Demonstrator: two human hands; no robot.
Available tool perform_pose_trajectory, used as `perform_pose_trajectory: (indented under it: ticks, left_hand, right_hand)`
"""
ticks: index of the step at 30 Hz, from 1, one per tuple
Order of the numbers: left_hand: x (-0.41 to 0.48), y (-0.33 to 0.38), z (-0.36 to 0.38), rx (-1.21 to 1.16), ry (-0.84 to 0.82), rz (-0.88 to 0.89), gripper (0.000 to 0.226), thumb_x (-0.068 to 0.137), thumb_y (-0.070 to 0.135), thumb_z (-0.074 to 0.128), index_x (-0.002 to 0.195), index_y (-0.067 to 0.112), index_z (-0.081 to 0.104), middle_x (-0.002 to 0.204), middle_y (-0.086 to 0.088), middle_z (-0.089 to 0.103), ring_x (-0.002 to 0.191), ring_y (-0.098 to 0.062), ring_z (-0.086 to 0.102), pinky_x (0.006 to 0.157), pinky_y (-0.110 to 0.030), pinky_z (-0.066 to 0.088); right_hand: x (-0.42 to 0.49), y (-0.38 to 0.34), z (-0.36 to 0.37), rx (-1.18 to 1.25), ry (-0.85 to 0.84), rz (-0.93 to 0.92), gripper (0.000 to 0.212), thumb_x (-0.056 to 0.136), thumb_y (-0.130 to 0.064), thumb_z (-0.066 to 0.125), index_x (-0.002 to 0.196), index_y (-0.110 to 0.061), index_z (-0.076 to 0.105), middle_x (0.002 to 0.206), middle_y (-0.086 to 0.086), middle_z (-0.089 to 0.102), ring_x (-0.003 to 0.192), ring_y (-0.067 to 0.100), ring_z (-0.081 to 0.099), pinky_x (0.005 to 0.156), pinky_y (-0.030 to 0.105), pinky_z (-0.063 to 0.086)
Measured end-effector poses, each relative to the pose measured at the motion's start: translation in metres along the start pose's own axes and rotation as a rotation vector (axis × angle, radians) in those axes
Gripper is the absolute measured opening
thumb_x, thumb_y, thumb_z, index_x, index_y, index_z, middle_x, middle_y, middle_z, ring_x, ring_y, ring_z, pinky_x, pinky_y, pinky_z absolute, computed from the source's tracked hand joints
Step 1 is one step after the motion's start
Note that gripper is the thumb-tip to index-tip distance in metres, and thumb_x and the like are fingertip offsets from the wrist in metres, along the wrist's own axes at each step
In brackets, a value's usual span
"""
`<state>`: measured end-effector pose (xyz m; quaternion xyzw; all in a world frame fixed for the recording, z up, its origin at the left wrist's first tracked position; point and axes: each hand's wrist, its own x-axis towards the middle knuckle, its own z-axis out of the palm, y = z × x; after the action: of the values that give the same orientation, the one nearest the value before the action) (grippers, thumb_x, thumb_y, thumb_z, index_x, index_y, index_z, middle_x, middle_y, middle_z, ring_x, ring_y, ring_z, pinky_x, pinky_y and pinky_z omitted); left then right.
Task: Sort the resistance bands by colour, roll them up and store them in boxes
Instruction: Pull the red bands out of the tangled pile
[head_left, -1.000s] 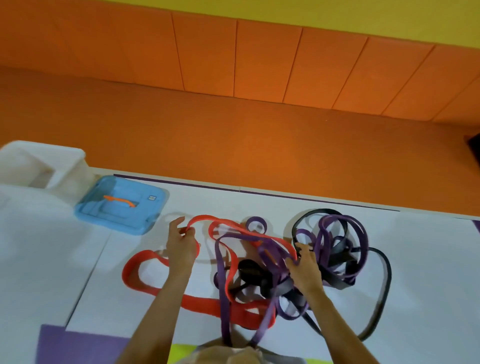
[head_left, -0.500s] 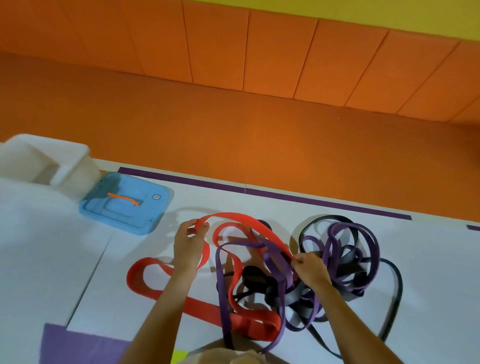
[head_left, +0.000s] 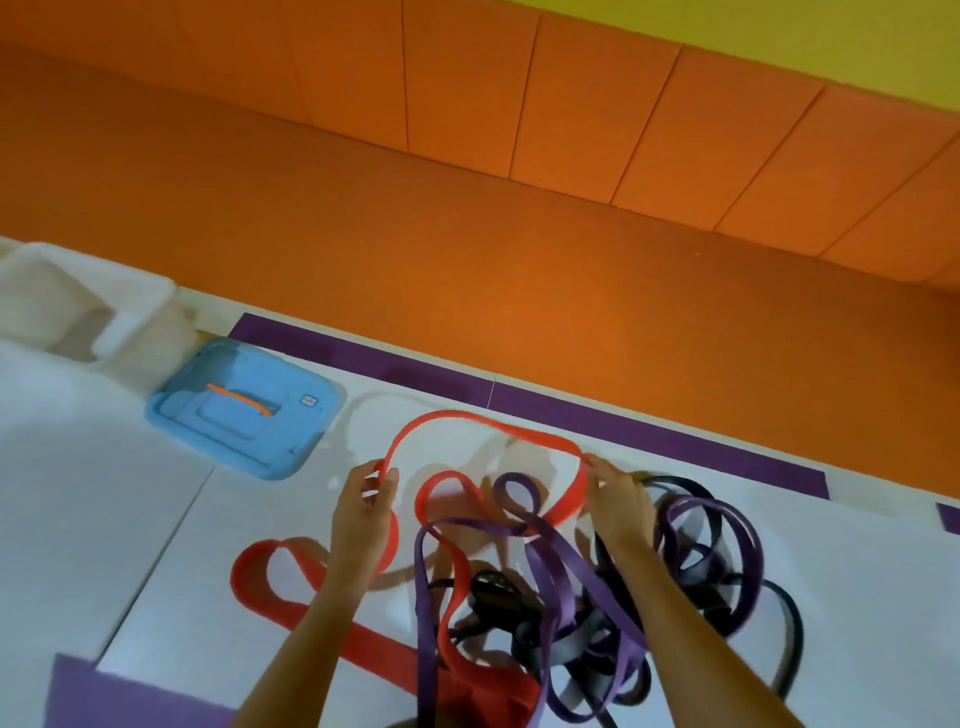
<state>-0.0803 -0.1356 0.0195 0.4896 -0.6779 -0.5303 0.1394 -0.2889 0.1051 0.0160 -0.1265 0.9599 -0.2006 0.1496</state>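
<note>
Red band (head_left: 570, 491) raised higher, long axis L-R.

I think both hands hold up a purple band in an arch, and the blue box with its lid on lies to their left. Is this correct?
Not quite. The head view shows the left hand and right hand holding up the red band in an arch, not a purple one. The blue box with its lid on does lie to their left.
</note>
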Motion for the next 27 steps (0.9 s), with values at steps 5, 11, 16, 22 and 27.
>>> perform_pose_trajectory:
  ticks: [5, 11, 16, 22, 27]
  left_hand:
    - [0.003, -0.013, -0.003, 0.053, -0.030, -0.124, 0.052, 0.108, 0.047, 0.050, 0.147, 0.014, 0.045, 0.139, -0.011, 0.064, 0.118, -0.030, 0.065, 0.098, -0.041, 0.052]
    - [0.000, -0.026, 0.004, 0.046, -0.109, -0.238, 0.064, 0.108, 0.033, 0.057, 0.161, 0.012, 0.028, 0.154, -0.021, 0.054, 0.135, -0.043, 0.057, 0.113, -0.052, 0.045]
    - [-0.001, -0.017, 0.010, 0.427, 0.121, 0.621, 0.066, 0.095, 0.021, 0.076, 0.154, 0.022, 0.046, 0.164, -0.011, 0.042, 0.154, -0.034, 0.035, 0.120, -0.053, 0.031]
    - [0.052, 0.022, 0.049, 0.769, -0.434, 0.671, 0.041, 0.108, 0.040, 0.055, 0.147, 0.032, 0.056, 0.152, 0.007, 0.058, 0.147, -0.020, 0.047, 0.128, -0.053, 0.017]
    - [0.075, 0.016, 0.048, 0.694, -0.516, 0.585, 0.032, 0.110, 0.039, 0.051, 0.121, 0.018, 0.072, 0.112, -0.001, 0.077, 0.102, -0.024, 0.073, 0.090, -0.038, 0.056]
  right_hand:
    - [0.020, -0.033, 0.009, 0.064, -0.179, -0.209, 0.067, 0.101, -0.019, 0.060, 0.161, -0.035, 0.036, 0.152, 0.006, 0.053, 0.144, 0.023, 0.042, 0.113, 0.042, 0.043]
    - [0.000, -0.058, 0.039, 0.125, -0.301, -0.452, 0.071, 0.100, -0.019, 0.063, 0.163, -0.031, 0.032, 0.166, -0.007, 0.037, 0.152, 0.014, 0.037, 0.118, 0.015, 0.026]
    - [-0.030, -0.069, 0.057, 0.063, -0.279, -0.590, 0.076, 0.102, -0.027, 0.061, 0.166, -0.031, 0.020, 0.171, -0.009, 0.027, 0.152, 0.018, 0.038, 0.119, 0.032, 0.041]
    - [-0.055, -0.064, 0.059, 0.157, -0.239, -0.556, 0.071, 0.098, -0.020, 0.061, 0.162, -0.034, 0.033, 0.164, -0.007, 0.041, 0.143, 0.008, 0.042, 0.111, 0.025, 0.046]
    - [-0.078, -0.027, 0.064, 0.215, -0.085, -0.190, 0.055, 0.101, -0.021, 0.060, 0.150, -0.032, 0.038, 0.141, 0.000, 0.058, 0.124, 0.019, 0.060, 0.097, 0.036, 0.055]
